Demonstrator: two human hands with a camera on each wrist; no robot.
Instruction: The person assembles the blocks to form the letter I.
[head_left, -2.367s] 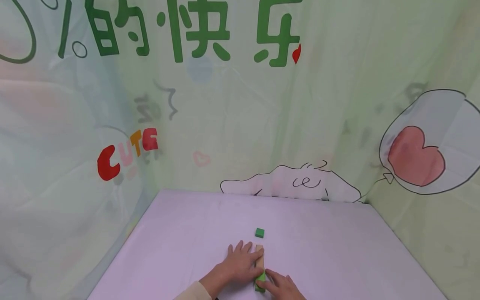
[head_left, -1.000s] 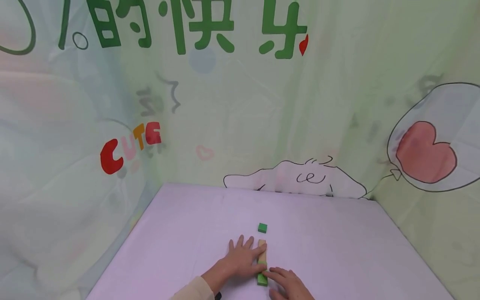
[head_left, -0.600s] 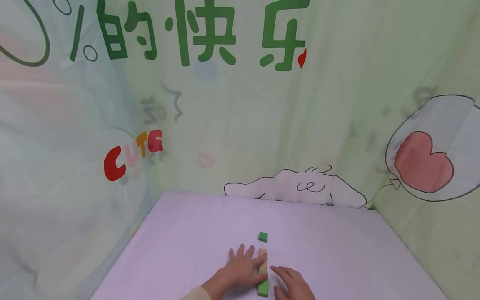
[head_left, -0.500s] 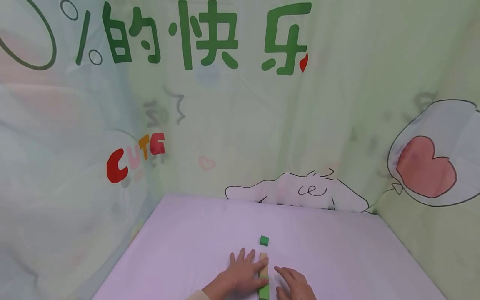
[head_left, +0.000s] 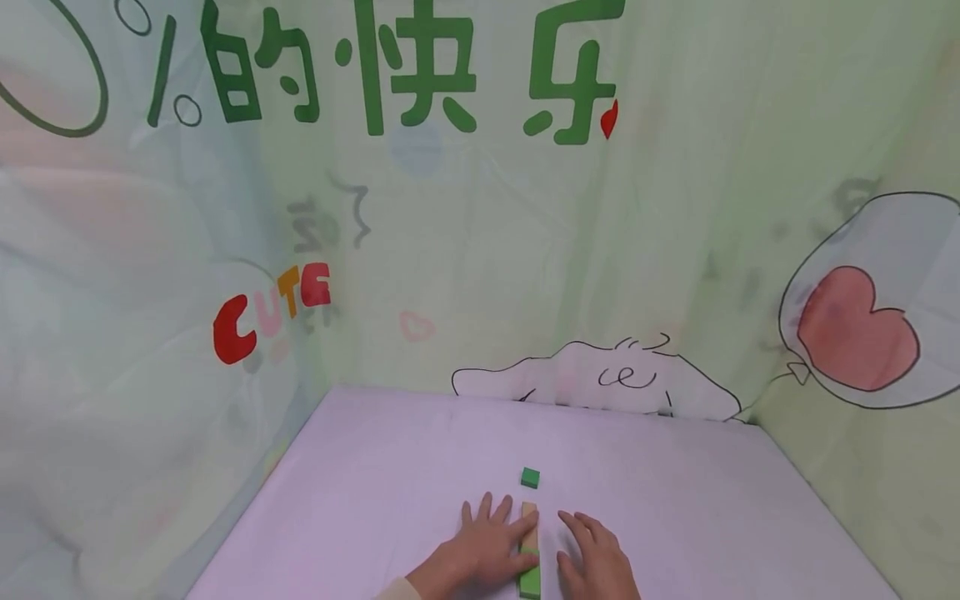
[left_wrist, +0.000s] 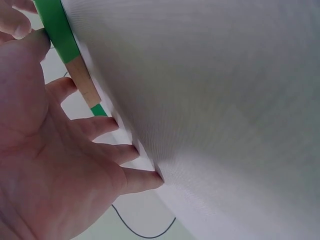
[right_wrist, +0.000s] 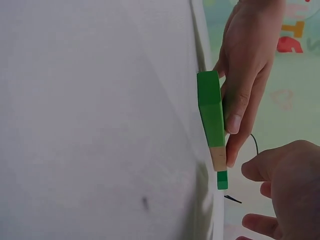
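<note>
In the head view, the left hand (head_left: 486, 552) lies spread, its index finger on the wooden block (head_left: 529, 540) and its thumb on the adjoining light green block (head_left: 530, 584). The right hand (head_left: 602, 562), loosely extended and holding nothing, is just right of them. A small green cube (head_left: 530, 477) sits farther out on the worktop (head_left: 375, 467).

In the left wrist view, the other fingertips touch the worktop.

In the right wrist view, a gap separates the right thumb from the blocks.

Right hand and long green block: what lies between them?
Only bare tabletop, seen in the head view; the right hand stands apart from the long green block.
</note>
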